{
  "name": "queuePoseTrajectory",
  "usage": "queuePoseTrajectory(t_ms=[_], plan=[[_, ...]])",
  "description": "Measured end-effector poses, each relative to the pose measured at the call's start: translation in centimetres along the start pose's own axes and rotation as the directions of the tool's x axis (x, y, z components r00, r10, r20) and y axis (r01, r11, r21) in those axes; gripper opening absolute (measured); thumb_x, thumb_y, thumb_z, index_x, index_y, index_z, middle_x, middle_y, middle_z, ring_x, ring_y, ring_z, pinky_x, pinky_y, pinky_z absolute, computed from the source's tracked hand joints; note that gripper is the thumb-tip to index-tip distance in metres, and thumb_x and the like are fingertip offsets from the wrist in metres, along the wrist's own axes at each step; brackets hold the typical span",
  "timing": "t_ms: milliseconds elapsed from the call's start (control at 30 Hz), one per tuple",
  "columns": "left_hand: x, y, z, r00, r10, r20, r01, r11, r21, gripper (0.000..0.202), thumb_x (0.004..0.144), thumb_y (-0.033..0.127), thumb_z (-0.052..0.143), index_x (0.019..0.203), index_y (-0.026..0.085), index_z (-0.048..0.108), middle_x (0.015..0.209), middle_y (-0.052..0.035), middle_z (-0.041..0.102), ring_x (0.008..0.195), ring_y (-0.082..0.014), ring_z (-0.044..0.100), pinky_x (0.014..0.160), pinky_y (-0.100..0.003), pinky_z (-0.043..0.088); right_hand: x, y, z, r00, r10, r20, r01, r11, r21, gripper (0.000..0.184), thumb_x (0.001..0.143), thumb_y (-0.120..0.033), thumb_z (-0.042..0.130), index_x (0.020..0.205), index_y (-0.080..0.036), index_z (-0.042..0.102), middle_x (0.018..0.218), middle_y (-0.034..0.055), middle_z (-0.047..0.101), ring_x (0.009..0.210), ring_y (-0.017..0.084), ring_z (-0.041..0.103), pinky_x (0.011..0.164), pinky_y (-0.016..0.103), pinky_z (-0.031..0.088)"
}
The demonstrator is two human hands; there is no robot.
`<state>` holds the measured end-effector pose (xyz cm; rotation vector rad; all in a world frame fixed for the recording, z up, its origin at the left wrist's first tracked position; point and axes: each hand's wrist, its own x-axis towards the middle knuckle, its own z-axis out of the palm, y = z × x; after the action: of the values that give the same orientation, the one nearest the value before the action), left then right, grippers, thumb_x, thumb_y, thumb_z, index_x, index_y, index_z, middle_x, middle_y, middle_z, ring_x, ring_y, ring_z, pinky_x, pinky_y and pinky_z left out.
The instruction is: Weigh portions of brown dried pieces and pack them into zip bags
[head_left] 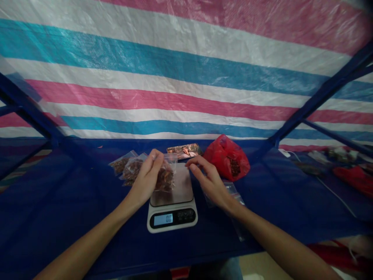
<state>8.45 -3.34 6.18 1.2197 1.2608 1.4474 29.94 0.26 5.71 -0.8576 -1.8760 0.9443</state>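
Digital kitchen scale [171, 198] reads 0.0, nothing weighed yet: bag of dried brown pieces [165, 179] pinched at its top by left hand [145, 177] above it, right hand [211, 184] held half-open beside it, filled bags [122, 163] left, clear empty bag [233, 202] right.

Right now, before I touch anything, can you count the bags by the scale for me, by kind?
Clear bags of brown dried pieces: 3, one pinched in the left hand
Clear bag that looks empty: 1
Red plastic bag: 1
Total: 5
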Motion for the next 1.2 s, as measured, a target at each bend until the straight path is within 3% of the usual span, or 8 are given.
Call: queuePoseTrajectory(t_ms=[67,133,267,433,600,733,967,1200], plan=[[-0.5,0.0,1.7,0.992,0.028,0.122,-0.033,0.999,0.041,0.037,0.096,0.056,0.065,0.084,0.021,0.06,0.068,0.0033,0.061,0.059,-0.0111,0.055,0.053,-0.02,0.045,-0.7,-0.6,1.1,0.997,0.059,0.056,-0.068,0.982,0.174,0.03,0.105,-0.043,0.056,0.089,-0.02,0.068,0.086,0.0012,0.064,0.08,0.017,0.056,0.074,0.029,0.044],[-0.9,-0.1,2.9,0.984,0.011,0.175,-0.012,1.0,0.004,0.035,0.095,0.053,0.068,0.084,0.02,0.062,0.066,0.0044,0.059,0.057,-0.0101,0.053,0.052,-0.019,0.043,-1.2,-0.5,1.8,0.993,0.111,0.048,-0.12,0.944,0.307,0.033,0.102,-0.046,0.06,0.082,-0.02,0.067,0.081,0.0,0.06,0.074,0.016,0.052,0.068,0.028,0.042],[-1.4,-0.3,3.7,0.987,-0.095,0.126,0.11,0.987,-0.118,0.034,0.091,0.051,0.074,0.085,0.018,0.067,0.067,0.0021,0.063,0.056,-0.0105,0.057,0.053,-0.02,0.046,-1.4,0.7,1.8,0.976,0.211,-0.049,-0.162,0.862,0.48,0.034,0.097,-0.046,0.069,0.074,-0.021,0.065,0.073,-0.0022,0.053,0.069,0.014,0.044,0.064,0.027,0.038],[-1.6,0.0,3.4,0.985,-0.167,0.051,0.174,0.97,-0.168,0.028,0.086,0.045,0.079,0.081,0.019,0.069,0.067,0.0031,0.062,0.05,-0.0088,0.052,0.043,-0.018,0.038,-1.2,1.1,1.6,0.942,0.334,-0.004,-0.259,0.74,0.621,0.028,0.091,-0.042,0.076,0.075,-0.021,0.069,0.076,-0.0018,0.057,0.073,0.014,0.048,0.069,0.026,0.039],[-1.8,0.0,3.4,0.987,-0.161,-0.028,0.153,0.969,-0.193,0.025,0.082,0.038,0.082,0.073,0.019,0.068,0.064,0.0047,0.059,0.051,-0.0071,0.049,0.044,-0.017,0.035,-1.0,0.7,1.8,0.918,0.395,0.025,-0.311,0.681,0.663,0.027,0.086,-0.041,0.079,0.072,-0.02,0.071,0.076,-0.001,0.058,0.074,0.015,0.049,0.07,0.027,0.041],[-2.0,0.3,3.1,0.993,-0.109,0.051,0.113,0.989,-0.092,0.023,0.086,0.041,0.077,0.076,0.021,0.071,0.061,0.0045,0.059,0.047,-0.0082,0.046,0.042,-0.02,0.032,-1.1,0.8,2.0,0.935,0.355,0.013,-0.283,0.721,0.633,0.029,0.088,-0.042,0.078,0.07,-0.02,0.069,0.074,-0.0014,0.057,0.07,0.014,0.049,0.065,0.026,0.041],[-2.4,1.1,3.1,0.985,-0.108,0.132,0.107,0.994,0.012,0.028,0.086,0.047,0.076,0.074,0.022,0.071,0.054,0.0037,0.055,0.043,-0.0101,0.039,0.04,-0.023,0.025,-1.4,0.6,2.5,0.939,0.312,0.143,-0.33,0.707,0.625,0.025,0.091,-0.044,0.075,0.082,-0.021,0.073,0.078,-0.0012,0.062,0.07,0.013,0.052,0.065,0.024,0.044],[-2.2,0.7,3.1,0.984,-0.034,0.174,0.027,0.999,0.041,0.029,0.086,0.042,0.074,0.07,0.019,0.068,0.058,0.0027,0.057,0.051,-0.0111,0.049,0.05,-0.023,0.037,-1.5,0.5,2.6,0.937,0.344,0.058,-0.297,0.7,0.649,0.024,0.083,-0.04,0.081,0.074,-0.02,0.071,0.077,-0.0011,0.061,0.069,0.013,0.052,0.063,0.024,0.045]])
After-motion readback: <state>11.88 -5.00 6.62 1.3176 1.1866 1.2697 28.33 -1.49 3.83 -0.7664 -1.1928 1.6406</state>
